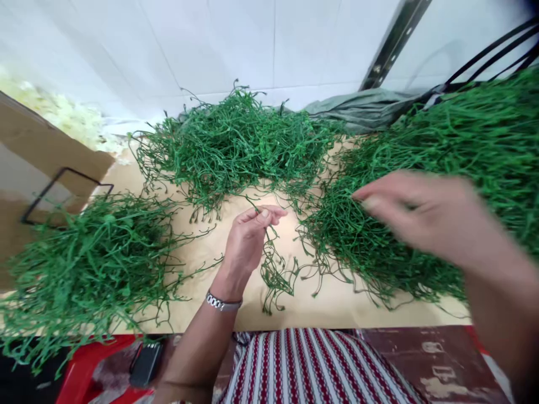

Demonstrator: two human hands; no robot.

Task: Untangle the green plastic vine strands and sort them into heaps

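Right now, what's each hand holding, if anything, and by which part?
Left hand: a green stem, pinched partway along its length. Right hand: blurred, can't tell whether it holds anything.

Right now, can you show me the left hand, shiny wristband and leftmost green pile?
Left hand (247,240): head view, middle, below the thumb.
Shiny wristband (219,303): head view, on its metal links.
Leftmost green pile (95,264): head view, middle of its tangled stems.

A cardboard box (54,134) stands near pale clumps (63,109), probably flowers; grey-green cloth (362,108) lies along the wall (236,45).
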